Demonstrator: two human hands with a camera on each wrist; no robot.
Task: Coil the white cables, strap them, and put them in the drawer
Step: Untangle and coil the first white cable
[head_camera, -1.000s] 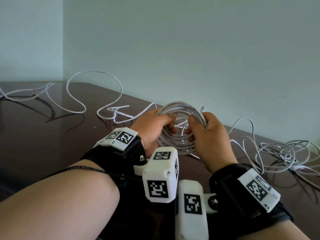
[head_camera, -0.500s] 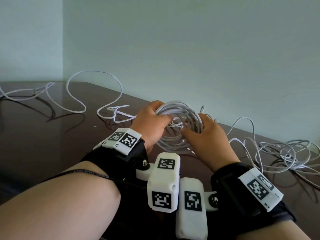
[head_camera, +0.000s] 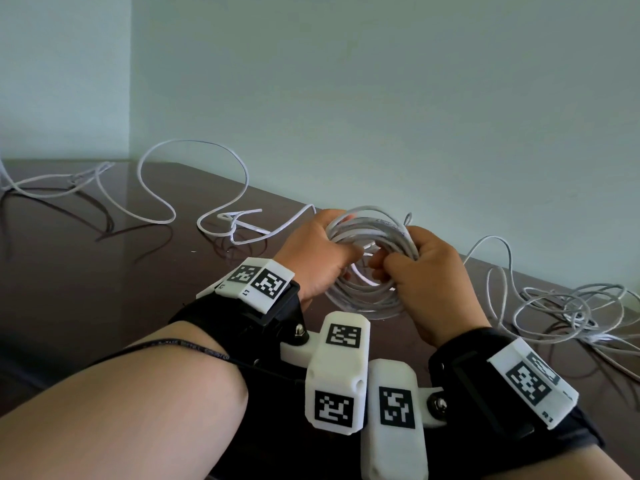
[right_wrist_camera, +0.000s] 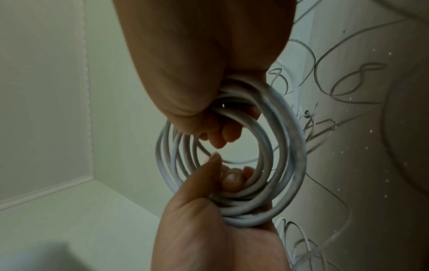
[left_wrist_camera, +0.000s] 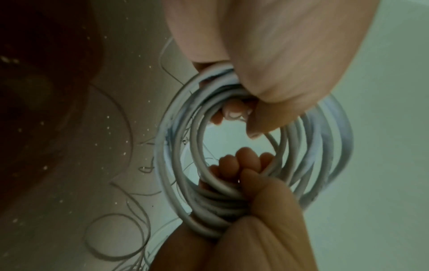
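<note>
A coil of white cable (head_camera: 367, 301) is held upright above the dark table, between both hands. My left hand (head_camera: 332, 258) grips the coil's left side, fingers curled through the ring. On the right side, my right hand (head_camera: 391, 268) grips it with its fingers hooked inside. The left wrist view shows the coil (left_wrist_camera: 176, 139), my left hand (left_wrist_camera: 246, 113) on top and my right hand (left_wrist_camera: 243, 165) below. In the right wrist view my right hand (right_wrist_camera: 216, 132) clasps the coil (right_wrist_camera: 290, 150) from above and my left hand (right_wrist_camera: 227, 176) from below. No strap or drawer shows.
A loose white cable (head_camera: 156, 188) snakes over the brown table (head_camera: 86, 289) to the left, its tail running to the coil. A tangled pile of white cable (head_camera: 568, 306) lies at the right. A pale wall stands close behind the table's far edge.
The coil has turned a little between the hands. My right hand shifted its grip, its fingers now hooked deeper through the ring. The left hand kept its hold.
</note>
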